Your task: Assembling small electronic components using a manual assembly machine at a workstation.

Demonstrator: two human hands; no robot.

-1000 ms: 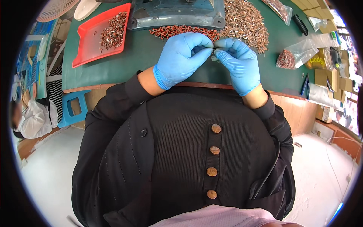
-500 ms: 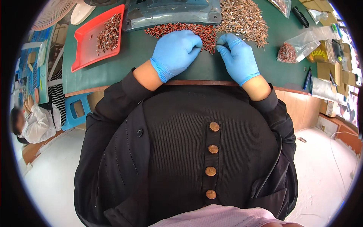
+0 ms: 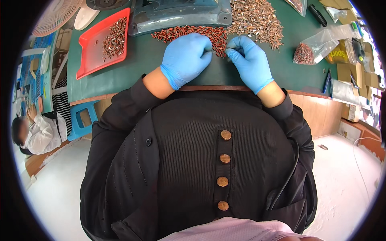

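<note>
The green surface [image 3: 132,64] carries, from big to small: a grey-blue machine base [image 3: 181,16] at the far edge, a red tray [image 3: 86,60] with some small parts to the left, a heap of pale metal parts [image 3: 257,20] to the right of the machine, and a band of small red parts [image 3: 189,32] running left to right just in front of it. A clear bag of reddish parts [image 3: 307,52] lies further right. The left hand [image 3: 185,59], in a blue glove, rests at the near edge of the red band with its fingers curled together; whether it pinches one piece I cannot tell. The right hand [image 3: 251,62], also gloved, has thumb and forefinger closed near the same spot, seemingly on something too small to make out. The red parts look light, stiff and tiny, likely slippery under gloves, so a fingertip pinch across the middle suits them. Each is elongated, but they lie in mixed directions, so no single heading can be read.
</note>
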